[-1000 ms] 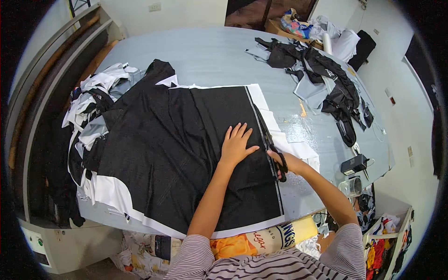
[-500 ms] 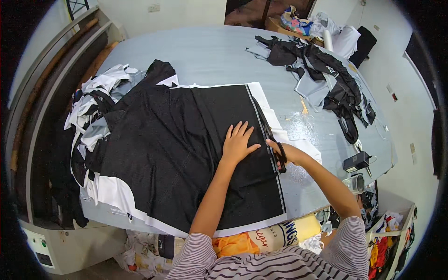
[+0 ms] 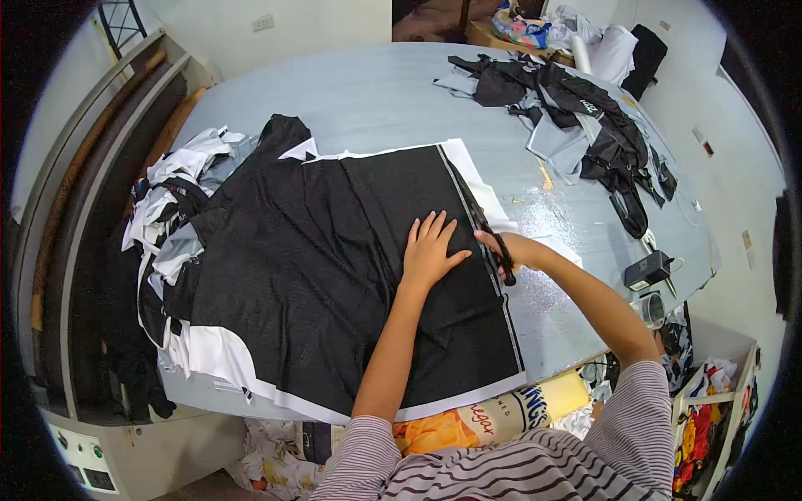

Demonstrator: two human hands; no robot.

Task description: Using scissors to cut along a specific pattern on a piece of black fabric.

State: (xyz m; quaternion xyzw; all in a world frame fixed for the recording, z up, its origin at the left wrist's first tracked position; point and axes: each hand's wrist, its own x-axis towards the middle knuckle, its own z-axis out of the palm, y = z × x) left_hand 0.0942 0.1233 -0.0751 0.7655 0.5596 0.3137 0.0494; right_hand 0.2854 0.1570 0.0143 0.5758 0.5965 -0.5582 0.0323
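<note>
A large black cloth panel (image 3: 334, 267) with white margins lies across the table, a few creases running through it. My left hand (image 3: 431, 250) rests flat on the cloth with its fingers spread. Just right of it, my right hand (image 3: 511, 250) grips black-handled scissors (image 3: 506, 265). Their dark blades point away from me along the cloth's right edge, beside a thin white line. Whether the blades are apart is hard to make out. White cloth (image 3: 484, 196) sticks out beyond that edge.
A heap of white, grey and black scraps (image 3: 180, 196) sits at the left. Dark garment pieces (image 3: 576, 117) cover the far right. Near the right edge are a black box-shaped device (image 3: 647, 270) and a clear glass (image 3: 650, 309). A machine with rollers (image 3: 92, 217) borders the left side.
The whole view has shifted slightly. My right hand and the scissors are a little farther along the cloth's edge, away from me. My left hand stays flat in place.
</note>
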